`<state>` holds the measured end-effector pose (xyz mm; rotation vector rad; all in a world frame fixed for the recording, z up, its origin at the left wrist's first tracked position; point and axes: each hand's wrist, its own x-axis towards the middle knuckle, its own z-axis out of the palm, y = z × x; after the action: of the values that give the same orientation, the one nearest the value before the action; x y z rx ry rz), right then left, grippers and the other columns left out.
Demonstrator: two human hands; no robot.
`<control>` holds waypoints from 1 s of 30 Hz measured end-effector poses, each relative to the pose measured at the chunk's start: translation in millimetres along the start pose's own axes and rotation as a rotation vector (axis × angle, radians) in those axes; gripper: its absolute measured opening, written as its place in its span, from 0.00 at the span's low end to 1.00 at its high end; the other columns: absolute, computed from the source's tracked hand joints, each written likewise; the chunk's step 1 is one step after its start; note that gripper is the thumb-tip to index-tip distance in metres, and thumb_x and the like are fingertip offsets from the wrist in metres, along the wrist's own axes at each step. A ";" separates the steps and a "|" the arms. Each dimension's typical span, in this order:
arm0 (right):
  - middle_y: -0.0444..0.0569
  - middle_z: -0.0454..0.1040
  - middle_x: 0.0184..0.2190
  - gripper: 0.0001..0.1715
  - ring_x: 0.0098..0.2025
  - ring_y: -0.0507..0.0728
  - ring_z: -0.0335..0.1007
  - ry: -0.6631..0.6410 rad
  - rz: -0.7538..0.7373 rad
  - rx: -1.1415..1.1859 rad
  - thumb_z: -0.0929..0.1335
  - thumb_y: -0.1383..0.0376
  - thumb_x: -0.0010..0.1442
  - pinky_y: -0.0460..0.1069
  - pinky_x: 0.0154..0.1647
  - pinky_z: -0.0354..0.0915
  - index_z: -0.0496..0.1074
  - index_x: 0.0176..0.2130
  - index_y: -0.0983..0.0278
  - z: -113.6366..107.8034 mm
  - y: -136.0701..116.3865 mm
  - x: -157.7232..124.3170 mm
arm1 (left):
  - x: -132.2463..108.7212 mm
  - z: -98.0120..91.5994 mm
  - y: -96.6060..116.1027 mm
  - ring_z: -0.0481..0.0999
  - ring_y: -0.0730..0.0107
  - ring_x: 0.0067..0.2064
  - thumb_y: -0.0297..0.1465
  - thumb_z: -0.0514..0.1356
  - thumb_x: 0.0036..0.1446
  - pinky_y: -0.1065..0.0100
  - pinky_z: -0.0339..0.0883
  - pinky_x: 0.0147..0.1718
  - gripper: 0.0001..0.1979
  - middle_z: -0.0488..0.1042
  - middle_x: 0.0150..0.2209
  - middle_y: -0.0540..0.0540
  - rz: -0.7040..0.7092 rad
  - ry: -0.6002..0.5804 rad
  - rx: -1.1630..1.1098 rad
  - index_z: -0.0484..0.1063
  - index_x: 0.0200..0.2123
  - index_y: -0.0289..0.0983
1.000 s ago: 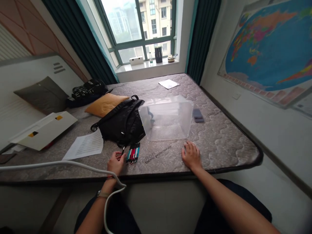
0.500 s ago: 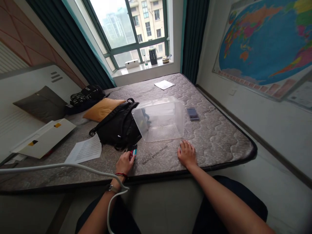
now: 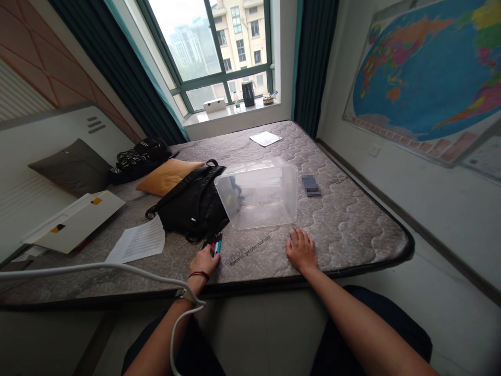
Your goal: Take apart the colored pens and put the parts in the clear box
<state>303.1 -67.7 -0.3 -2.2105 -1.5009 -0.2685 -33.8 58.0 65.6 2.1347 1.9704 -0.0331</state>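
A bunch of coloured pens [image 3: 215,243] lies on the mattress [image 3: 344,219] just in front of a black bag [image 3: 193,201]. My left hand [image 3: 205,260] covers the near ends of the pens, fingers curled over them. My right hand [image 3: 300,249] rests flat on the mattress with fingers spread, holding nothing, just in front of a clear plastic box [image 3: 258,193] that lies tipped on its side.
A printed sheet [image 3: 138,241], a white flat box [image 3: 72,219], an orange pillow [image 3: 168,175], a grey cushion [image 3: 72,166] and dark clothes [image 3: 141,151] lie to the left. A small dark object [image 3: 310,185] and a white paper [image 3: 265,138] lie farther back. A white cable [image 3: 97,269] crosses near my left arm.
My left hand has moved right from beside the pens onto their near ends and closed over them. The right hand has stayed flat in place.
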 end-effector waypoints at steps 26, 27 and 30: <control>0.58 0.65 0.60 0.20 0.64 0.65 0.54 -0.012 0.009 -0.010 0.62 0.64 0.61 0.60 0.62 0.48 0.68 0.53 0.64 1.0 0.1 0.0 | -12.8 3.2 7.0 0.63 0.79 0.18 0.52 0.63 0.45 0.76 0.52 0.16 0.23 0.67 0.22 0.55 -0.074 -0.257 -0.973 0.66 0.30 0.37; 0.57 0.65 0.60 0.20 0.64 0.65 0.53 -0.013 0.009 -0.012 0.62 0.64 0.62 0.60 0.62 0.48 0.68 0.53 0.64 1.1 0.2 -0.1 | -17.8 4.6 13.7 0.62 0.81 0.18 0.52 0.65 0.42 0.77 0.50 0.16 0.25 0.67 0.23 0.56 -0.086 -0.292 -1.099 0.66 0.31 0.37; 0.57 0.66 0.60 0.20 0.63 0.65 0.54 -0.012 0.009 -0.016 0.62 0.64 0.62 0.60 0.62 0.48 0.68 0.52 0.64 0.9 0.1 -0.2 | -32.2 11.4 36.4 0.63 0.84 0.20 0.48 0.71 0.39 0.79 0.53 0.16 0.26 0.68 0.26 0.56 -0.137 -0.345 -1.380 0.65 0.32 0.37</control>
<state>303.1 -67.5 -1.1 -2.2347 -1.4999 -0.2656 0.7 21.9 65.9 0.9794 1.2302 0.6678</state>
